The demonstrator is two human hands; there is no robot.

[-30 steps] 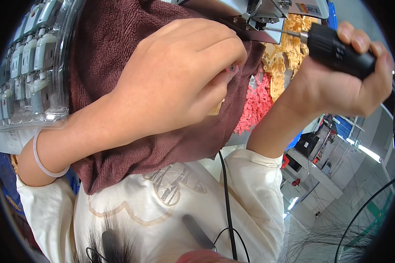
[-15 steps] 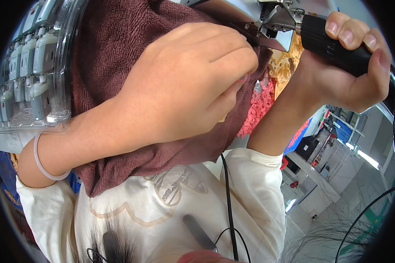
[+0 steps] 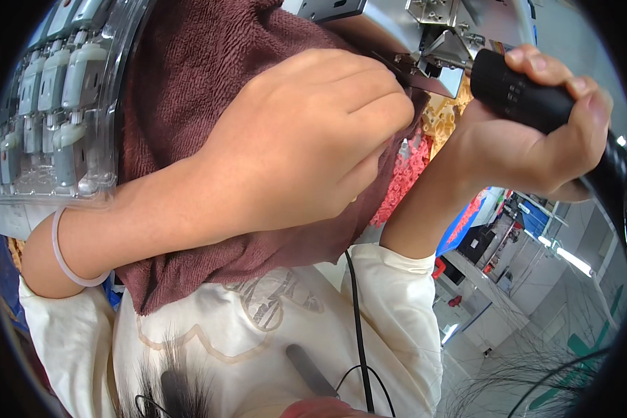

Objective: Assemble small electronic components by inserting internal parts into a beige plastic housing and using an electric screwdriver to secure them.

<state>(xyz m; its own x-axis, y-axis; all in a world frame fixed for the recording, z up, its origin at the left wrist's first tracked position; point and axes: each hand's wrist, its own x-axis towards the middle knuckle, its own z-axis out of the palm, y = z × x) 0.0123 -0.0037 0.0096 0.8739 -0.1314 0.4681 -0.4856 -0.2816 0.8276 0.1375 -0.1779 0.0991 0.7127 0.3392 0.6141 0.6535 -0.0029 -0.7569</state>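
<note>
brown towel (image 3: 181,90) likely cushioning my left fingers (image 3: 386,115), curling, contents hidden; right fingers (image 3: 540,63) clamping black driver (image 3: 519,92) at metal fixture (image 3: 397,42).

We cannot tell what lies beneath the left hand (image 3: 313,132); the metal fixture (image 3: 447,47) hides the tip of the black screwdriver (image 3: 521,92); the motor tray (image 3: 120,111) is cut off far left.

Towel (image 3: 181,104) between tray (image 3: 113,132) and screwdriver (image 3: 519,92)

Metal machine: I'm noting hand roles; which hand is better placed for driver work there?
Probably the right hand: it holds the black driver, pointed toward the metal machine. The left hand is curled over the brown towel.
</note>
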